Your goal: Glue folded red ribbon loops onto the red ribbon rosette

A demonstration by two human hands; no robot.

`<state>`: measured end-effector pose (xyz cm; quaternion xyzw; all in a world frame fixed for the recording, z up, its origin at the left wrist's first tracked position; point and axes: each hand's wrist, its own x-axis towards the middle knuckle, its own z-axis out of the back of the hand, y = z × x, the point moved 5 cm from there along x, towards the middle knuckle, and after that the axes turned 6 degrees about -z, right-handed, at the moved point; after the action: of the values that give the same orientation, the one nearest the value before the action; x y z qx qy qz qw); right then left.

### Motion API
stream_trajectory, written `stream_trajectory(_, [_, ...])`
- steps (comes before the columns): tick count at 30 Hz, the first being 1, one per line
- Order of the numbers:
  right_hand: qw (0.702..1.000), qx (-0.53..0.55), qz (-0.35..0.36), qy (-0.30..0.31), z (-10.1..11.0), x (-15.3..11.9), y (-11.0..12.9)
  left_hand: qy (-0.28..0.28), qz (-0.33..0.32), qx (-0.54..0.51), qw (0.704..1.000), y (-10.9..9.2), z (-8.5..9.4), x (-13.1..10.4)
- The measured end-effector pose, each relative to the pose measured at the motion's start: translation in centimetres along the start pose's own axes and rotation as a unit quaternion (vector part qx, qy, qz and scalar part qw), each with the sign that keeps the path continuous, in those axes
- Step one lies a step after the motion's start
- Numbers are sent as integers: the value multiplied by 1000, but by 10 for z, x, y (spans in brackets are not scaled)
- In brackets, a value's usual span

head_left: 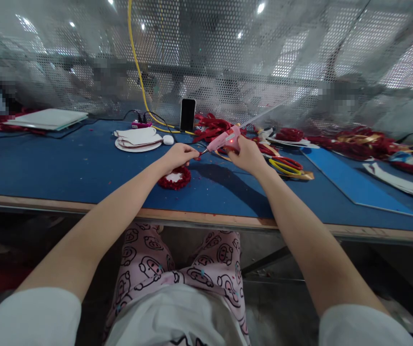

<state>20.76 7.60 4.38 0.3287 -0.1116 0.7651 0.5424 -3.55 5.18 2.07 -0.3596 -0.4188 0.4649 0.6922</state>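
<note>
My right hand (244, 153) is wrapped round a pink glue gun (225, 138) with a small red light on its side and a long clear stick out of its back. The gun's nozzle points left, close to the fingertips of my left hand (180, 156). Those fingers pinch a small red piece (198, 157). Just below my left hand, a round piece with a ruffled dark red rim (180, 184) and a white centre lies on the blue table (120, 180).
Behind stand a phone (188, 114) and a perforated metal screen (224, 57). White cut sheets (138, 138) lie at the left, near a white mouse-like object (168, 140). Scissors (286, 166), red ribbons (363, 142) and a blue board (352, 180) lie at the right.
</note>
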Motion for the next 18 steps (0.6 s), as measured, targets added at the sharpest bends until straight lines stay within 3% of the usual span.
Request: stream_trajectory(18, [998, -51, -10, 23, 4, -1, 4, 7, 17, 0, 1000, -3, 0, -2])
